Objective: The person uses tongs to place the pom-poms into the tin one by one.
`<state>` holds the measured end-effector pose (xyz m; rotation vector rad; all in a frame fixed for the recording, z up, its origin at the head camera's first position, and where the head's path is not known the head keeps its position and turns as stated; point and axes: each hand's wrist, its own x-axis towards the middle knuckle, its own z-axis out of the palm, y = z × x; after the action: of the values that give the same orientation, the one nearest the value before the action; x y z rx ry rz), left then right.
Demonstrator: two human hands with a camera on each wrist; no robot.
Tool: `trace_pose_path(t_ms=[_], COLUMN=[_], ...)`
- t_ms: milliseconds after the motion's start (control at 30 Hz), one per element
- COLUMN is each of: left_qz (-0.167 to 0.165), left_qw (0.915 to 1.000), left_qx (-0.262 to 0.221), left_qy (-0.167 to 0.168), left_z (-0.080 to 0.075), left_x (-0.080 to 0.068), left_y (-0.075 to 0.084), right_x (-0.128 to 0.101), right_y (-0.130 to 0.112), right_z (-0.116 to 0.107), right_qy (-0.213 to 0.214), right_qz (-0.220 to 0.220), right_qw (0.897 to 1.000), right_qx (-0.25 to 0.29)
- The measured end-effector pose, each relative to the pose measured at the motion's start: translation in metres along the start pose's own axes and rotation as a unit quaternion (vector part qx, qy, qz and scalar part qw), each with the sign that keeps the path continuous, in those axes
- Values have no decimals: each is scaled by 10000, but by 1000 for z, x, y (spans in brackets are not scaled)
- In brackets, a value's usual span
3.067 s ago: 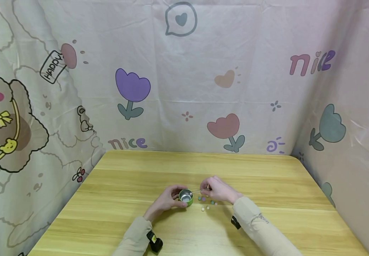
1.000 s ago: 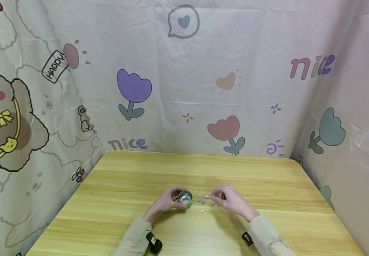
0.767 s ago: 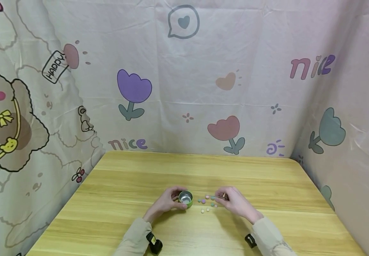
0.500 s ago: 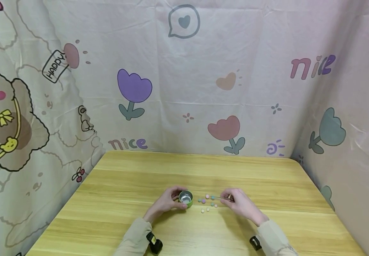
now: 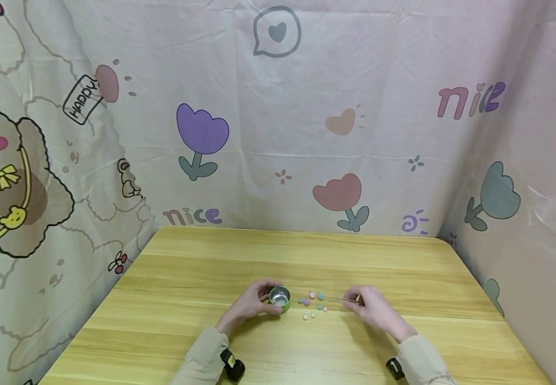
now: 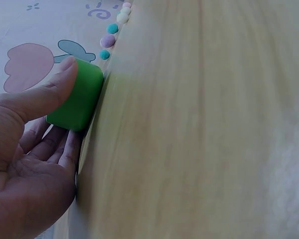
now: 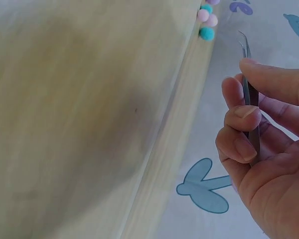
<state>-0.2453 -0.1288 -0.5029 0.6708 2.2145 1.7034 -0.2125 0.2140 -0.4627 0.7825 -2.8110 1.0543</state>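
Observation:
My left hand point(image 5: 253, 299) grips a small round green tin point(image 5: 285, 307), thumb on the near side and fingers behind, its silvery inside facing up. In the left wrist view the tin point(image 6: 84, 97) sits on the tabletop between thumb and fingers. My right hand point(image 5: 373, 307) pinches a pair of metal tweezers point(image 5: 345, 300), their tips pointing left. The right wrist view shows the tweezers point(image 7: 251, 99) with bent tips slightly apart and nothing between them. Several small pompoms lie between the hands, among them a purple one point(image 5: 306, 302) and a blue one point(image 5: 320, 296) nearest the tweezers.
The wooden table point(image 5: 200, 251) reaches back to a printed cloth point(image 5: 268, 133) that hangs behind and along both sides. Two whitish balls point(image 5: 305, 317) lie nearest the front edge of the group. A black wrist camera point(image 5: 233, 366) sits on the left sleeve.
My right hand has drawn the tweezers away from the tin to the right, past the pompoms. The blue pompom that the tips overlapped now lies apart from them. My left hand keeps its place.

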Motion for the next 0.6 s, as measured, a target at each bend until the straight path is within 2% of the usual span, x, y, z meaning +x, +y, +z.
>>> trace_pose_path(t_ms=[267, 600], left_qz=[-34, -16], left_qw=[10000, 10000], left_qx=[-13, -25], left_qy=[13, 11], left_z=[0, 0], left_x=[0, 1], left_y=[-1, -1], right_x=[-3, -3], right_y=[4, 7], right_z=[-3, 1], right_qy=[-150, -362], right_qz=[179, 92], right_qw=[9997, 9992], right_qx=[-17, -133])
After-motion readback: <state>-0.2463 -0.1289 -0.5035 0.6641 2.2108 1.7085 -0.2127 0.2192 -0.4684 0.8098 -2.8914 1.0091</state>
